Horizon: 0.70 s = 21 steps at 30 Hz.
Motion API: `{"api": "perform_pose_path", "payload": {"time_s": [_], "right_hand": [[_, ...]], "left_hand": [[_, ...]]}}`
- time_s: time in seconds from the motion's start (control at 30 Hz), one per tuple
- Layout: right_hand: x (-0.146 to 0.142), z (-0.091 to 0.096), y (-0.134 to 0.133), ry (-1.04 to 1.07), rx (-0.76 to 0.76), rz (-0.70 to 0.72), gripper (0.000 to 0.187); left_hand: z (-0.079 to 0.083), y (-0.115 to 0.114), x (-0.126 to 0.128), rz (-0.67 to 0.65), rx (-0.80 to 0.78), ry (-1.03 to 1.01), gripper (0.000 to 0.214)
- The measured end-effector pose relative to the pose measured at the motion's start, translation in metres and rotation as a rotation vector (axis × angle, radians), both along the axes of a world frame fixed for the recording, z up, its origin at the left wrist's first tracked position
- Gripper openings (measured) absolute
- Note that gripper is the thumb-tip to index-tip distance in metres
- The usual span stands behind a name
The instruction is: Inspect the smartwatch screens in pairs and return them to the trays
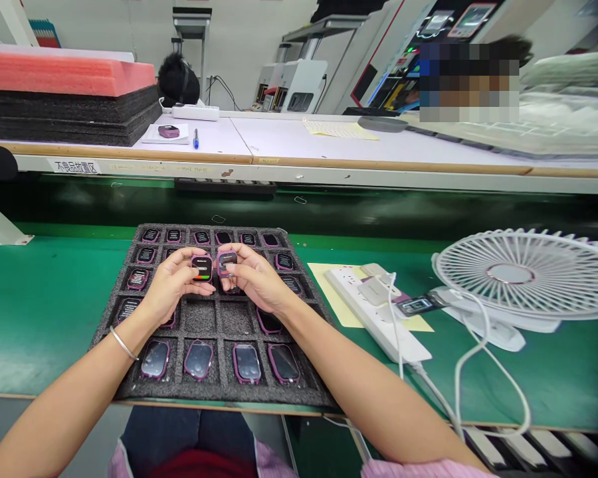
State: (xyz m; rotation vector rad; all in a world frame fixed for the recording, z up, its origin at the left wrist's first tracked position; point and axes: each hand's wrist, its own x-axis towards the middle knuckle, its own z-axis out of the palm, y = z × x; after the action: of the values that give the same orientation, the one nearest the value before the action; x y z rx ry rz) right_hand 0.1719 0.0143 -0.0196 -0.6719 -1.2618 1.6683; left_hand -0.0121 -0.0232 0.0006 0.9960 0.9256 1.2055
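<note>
A dark foam tray (206,390) lies on the green bench in front of me, its pockets filled with several small purple-cased watch bodies. My left hand (172,287) is closed on one watch body (202,267) whose screen is lit with coloured bars. My right hand (256,279) pinches a second purple watch body (226,262) beside it. Both are held just above the tray's middle rows. A silver bangle (123,343) sits on my left wrist.
A white power strip (379,318) with plugs and cables lies right of the tray, beside a white fan (528,272) lying face up. Behind is a raised shelf with stacked foam sheets (64,99), a pen (196,138) and another person at far right.
</note>
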Motion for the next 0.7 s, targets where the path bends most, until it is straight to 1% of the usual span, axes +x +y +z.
{"api": "perform_pose_path", "payload": {"time_s": [0.1, 0.27, 0.5, 0.57, 0.6, 0.63, 0.67, 0.7], "right_hand": [[0.0, 0.0, -0.001, -0.022, 0.015, -0.011, 0.032], [0.0, 0.0, -0.001, -0.019, 0.027, -0.001, 0.036], [0.0, 0.0, -0.001, -0.006, 0.025, -0.018, 0.04], [0.0, 0.001, 0.0, -0.002, 0.026, -0.024, 0.042], [0.0, 0.002, -0.001, 0.002, 0.026, -0.023, 0.044], [0.0, 0.004, -0.001, 0.004, 0.026, -0.019, 0.046], [0.0, 0.006, -0.002, 0.007, 0.029, -0.013, 0.049], [0.0, 0.009, -0.004, 0.009, 0.035, -0.001, 0.052]], "left_hand": [[-0.001, 0.001, 0.0, 0.014, 0.011, 0.024, 0.038], [-0.001, 0.0, 0.0, 0.015, 0.021, 0.031, 0.04], [-0.001, 0.004, 0.0, 0.017, 0.012, 0.032, 0.051], [0.003, 0.002, 0.001, 0.032, 0.03, 0.038, 0.054], [0.008, -0.002, 0.002, 0.018, 0.043, 0.034, 0.055], [0.015, -0.009, 0.002, -0.025, 0.056, 0.019, 0.055], [0.023, -0.02, 0.003, -0.105, 0.066, -0.012, 0.056], [0.033, -0.034, 0.003, -0.227, 0.069, -0.062, 0.055]]}}
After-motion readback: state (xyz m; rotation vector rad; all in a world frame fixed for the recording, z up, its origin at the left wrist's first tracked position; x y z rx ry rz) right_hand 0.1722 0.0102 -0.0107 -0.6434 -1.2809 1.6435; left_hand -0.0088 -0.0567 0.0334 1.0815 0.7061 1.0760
